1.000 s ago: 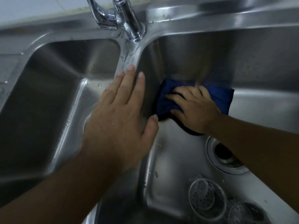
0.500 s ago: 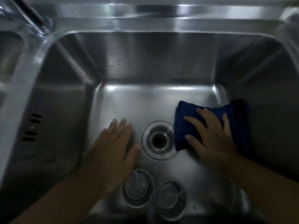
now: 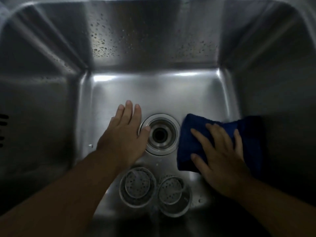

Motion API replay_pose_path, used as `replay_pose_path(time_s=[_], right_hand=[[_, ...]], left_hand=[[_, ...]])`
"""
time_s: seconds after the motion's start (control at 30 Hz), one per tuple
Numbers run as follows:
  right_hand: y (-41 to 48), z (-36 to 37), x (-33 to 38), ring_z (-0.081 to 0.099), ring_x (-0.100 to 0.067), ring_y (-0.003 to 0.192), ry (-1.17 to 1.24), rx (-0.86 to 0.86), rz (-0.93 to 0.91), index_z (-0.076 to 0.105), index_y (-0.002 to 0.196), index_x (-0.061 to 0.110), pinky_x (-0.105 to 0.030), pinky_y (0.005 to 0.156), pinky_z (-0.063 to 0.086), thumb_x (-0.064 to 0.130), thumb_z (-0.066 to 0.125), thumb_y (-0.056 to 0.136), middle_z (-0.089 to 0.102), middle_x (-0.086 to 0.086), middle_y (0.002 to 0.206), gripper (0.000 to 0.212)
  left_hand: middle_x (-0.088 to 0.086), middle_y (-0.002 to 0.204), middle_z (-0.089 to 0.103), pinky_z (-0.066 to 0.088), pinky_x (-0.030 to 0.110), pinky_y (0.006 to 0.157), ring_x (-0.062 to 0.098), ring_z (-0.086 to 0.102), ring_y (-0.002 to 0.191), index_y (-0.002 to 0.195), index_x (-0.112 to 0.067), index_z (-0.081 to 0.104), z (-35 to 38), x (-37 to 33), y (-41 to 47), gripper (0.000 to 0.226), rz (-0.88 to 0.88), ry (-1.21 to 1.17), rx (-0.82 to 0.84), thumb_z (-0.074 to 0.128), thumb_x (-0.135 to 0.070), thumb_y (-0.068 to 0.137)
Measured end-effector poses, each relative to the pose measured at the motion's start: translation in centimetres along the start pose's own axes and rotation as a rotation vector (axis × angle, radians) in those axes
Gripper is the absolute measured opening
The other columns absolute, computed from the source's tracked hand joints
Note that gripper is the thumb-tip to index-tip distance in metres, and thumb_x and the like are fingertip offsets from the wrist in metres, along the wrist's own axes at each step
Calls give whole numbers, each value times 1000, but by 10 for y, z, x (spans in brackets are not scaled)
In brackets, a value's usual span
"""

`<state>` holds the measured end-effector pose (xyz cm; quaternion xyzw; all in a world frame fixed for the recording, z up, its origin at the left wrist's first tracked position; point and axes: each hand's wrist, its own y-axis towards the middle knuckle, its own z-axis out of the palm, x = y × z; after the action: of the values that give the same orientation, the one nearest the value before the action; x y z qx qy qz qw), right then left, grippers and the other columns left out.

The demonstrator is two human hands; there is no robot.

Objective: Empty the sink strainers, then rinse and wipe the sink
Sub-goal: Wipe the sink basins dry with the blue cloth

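While the open right grip [image 3: 222, 156] presses a folded dark-blue cloth [image 3: 248, 134] at 3 o'clock in the steel sink [image 3: 153, 93], the open left grip [image 3: 123, 139] rests at 9; two emptied round perforated strainers [image 3: 137, 187] lie at 6; wiping seems unfinished.

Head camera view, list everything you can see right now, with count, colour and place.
stainless steel sink basin: one, silver-grey, fills the view
round open drain: one, silver, dark centre, middle of the basin floor
round perforated metal strainers: two, silver, side by side, nearer than the drain
dark blue cloth: one, right of the drain, reaching the right wall
water droplets: many, clear, far wall
overflow slots: several, dark, left wall
left hand: one, flat on the floor, thumb at the drain rim
right hand: one, fingers spread, pressing the cloth
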<state>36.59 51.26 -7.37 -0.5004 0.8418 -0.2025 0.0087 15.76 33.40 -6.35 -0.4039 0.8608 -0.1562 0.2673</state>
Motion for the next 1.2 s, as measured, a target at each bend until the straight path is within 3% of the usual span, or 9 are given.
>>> replay_pose_path(time_s=[0.13, 0.27, 0.37, 0.53, 0.67, 0.8, 0.93, 1.03, 1.2], right_hand=[[21, -5, -7, 11, -23, 155, -15, -24, -5, 22, 154, 47, -50, 122, -15, 65, 25, 89, 22, -2, 166, 67], [95, -24, -15, 15, -23, 154, 3, -123, 9, 26, 152, 46, -51, 121, -11, 67, 26, 85, 24, -3, 163, 70], [122, -30, -15, 16, -24, 154, 2, -158, -10, 28, 153, 45, -55, 122, -9, 68, 27, 85, 24, -3, 163, 72], [103, -32, -20, 5, -18, 156, 5, -89, -38, 19, 156, 47, -47, 122, -18, 73, 18, 82, 15, 0, 166, 78], [68, -23, -21, -10, -11, 154, -25, 14, -21, 3, 155, 52, -39, 116, -28, 72, 13, 82, 1, 4, 169, 77], [28, -11, -18, -27, -9, 151, -67, 106, 19, -30, 143, 62, -38, 112, -36, 72, 1, 83, -17, 8, 168, 68], [2, -6, -10, -36, -9, 146, -119, 165, 34, -45, 132, 57, -47, 115, -32, 72, -13, 79, -22, 5, 168, 64], [0, -9, -2, -22, -19, 154, -135, 149, 46, -41, 137, 52, -53, 118, -23, 71, -14, 80, -15, 1, 169, 66], [4, -13, -8, -19, -20, 152, -150, 149, -9, -38, 140, 53, -53, 117, -21, 72, -11, 80, -13, 2, 167, 68]], left_hand=[[10, 168, 18, 18, 39, 126, 27, 10, 156, 156, -16, 33, -8, -14, -13, 61, 8, -33, -107, 43, -45, 103], [-7, 117, 59, 46, 30, 91, 15, 50, 113, 117, -31, 67, -20, -34, -42, 33, 157, -80, -34, 52, -43, 90], [-19, 99, 59, 40, 15, 75, 3, 52, 100, 109, -40, 70, -22, -47, -58, 37, 220, -39, 214, 60, -53, 77], [-7, 100, 65, 54, 35, 91, 15, 60, 102, 95, -28, 71, -13, -65, -55, 11, 304, 60, 242, 63, -35, 91], [-5, 88, 68, 59, 36, 77, 14, 65, 81, 89, -24, 68, -19, -59, -42, 6, 185, -130, 115, 65, -24, 94], [-13, 72, 65, 40, 7, 53, -2, 59, 67, 75, -23, 68, -44, -45, -3, 17, -30, -355, -221, 67, -22, 92], [-5, 79, 72, 53, 24, 69, 16, 69, 82, 76, -15, 70, -47, -51, 45, 17, -205, -585, -407, 70, -26, 89], [5, 87, 76, 60, 40, 90, 28, 72, 93, 77, -13, 73, -41, -63, 72, 16, -278, -793, -416, 72, -25, 87], [5, 78, 75, 62, 39, 82, 26, 71, 80, 69, -19, 70, -28, -79, 85, 20, -332, -980, -405, 73, -26, 87]])
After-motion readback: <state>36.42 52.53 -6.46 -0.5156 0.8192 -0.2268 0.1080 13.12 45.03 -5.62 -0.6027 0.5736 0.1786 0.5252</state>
